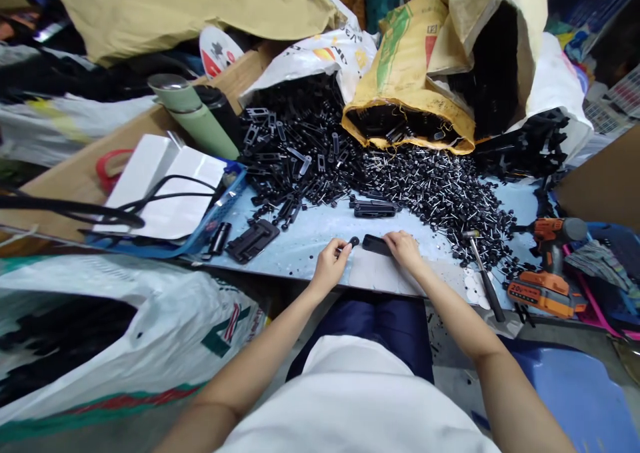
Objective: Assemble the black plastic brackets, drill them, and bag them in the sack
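Note:
My left hand (331, 263) pinches a small black round-headed pin (353, 242) just above the pale blue tabletop (310, 243). My right hand (403, 249) is closed on the end of a flat black plastic piece (375, 244) that lies on the table right of the pin. Pin and piece are nearly touching. Another black plastic assembly (374, 207) lies a little farther back. A wider black plastic part (253, 239) rests to the left.
A heap of black plastic clips (295, 153) and a heap of small black pins (445, 196) spill from sacks (405, 73) at the back. A hammer (483, 273) and orange drill (550, 259) lie right. A green bottle (193, 113) and blue basket (220, 219) sit left.

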A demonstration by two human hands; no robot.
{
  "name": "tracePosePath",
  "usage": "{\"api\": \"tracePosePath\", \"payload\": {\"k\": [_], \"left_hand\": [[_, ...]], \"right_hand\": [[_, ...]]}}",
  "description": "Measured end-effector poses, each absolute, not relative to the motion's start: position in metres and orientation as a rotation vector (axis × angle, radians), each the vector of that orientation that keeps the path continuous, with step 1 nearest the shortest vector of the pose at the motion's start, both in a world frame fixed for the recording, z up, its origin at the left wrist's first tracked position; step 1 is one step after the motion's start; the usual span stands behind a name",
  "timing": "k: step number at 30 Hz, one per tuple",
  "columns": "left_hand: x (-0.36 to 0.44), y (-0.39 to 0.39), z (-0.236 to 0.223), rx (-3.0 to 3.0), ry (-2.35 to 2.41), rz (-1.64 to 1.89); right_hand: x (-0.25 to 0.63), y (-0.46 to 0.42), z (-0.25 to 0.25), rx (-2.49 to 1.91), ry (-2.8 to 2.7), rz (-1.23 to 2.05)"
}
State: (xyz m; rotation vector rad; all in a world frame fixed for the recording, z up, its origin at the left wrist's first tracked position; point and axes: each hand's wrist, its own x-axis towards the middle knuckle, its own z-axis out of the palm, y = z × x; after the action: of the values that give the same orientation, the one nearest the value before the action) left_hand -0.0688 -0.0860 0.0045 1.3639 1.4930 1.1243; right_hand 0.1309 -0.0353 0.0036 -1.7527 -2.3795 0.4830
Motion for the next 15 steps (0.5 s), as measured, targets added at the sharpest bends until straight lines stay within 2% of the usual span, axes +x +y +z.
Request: {"api": "tracePosePath", "payload": {"k": [3, 6, 8, 13, 15], "left_hand": [[-0.067, -0.087, 0.000, 1.313, 1.477, 1.123], [-0.063, -0.086, -0.002, 1.214, 1.465, 1.162], [-0.058, -0.084, -0.001, 1.157, 1.405, 1.174], [-0.043, -0.080, 0.007, 1.231, 1.273, 1.155], [-0.042, -0.080, 0.011, 1.386, 1.278, 1.173]], "right_hand": [[0.130, -0.030, 0.005, -1.768, -2.311, 0.371], [0.126, -0.032, 0.004, -1.514, -2.409, 0.492], [0.122, -0.037, 0.003, -1.458, -2.261, 0.709], [0.118, -0.055, 0.004, -1.264, -1.598, 1.511], [0.122, -0.059, 0.009, -1.195, -1.516, 1.639]]}}
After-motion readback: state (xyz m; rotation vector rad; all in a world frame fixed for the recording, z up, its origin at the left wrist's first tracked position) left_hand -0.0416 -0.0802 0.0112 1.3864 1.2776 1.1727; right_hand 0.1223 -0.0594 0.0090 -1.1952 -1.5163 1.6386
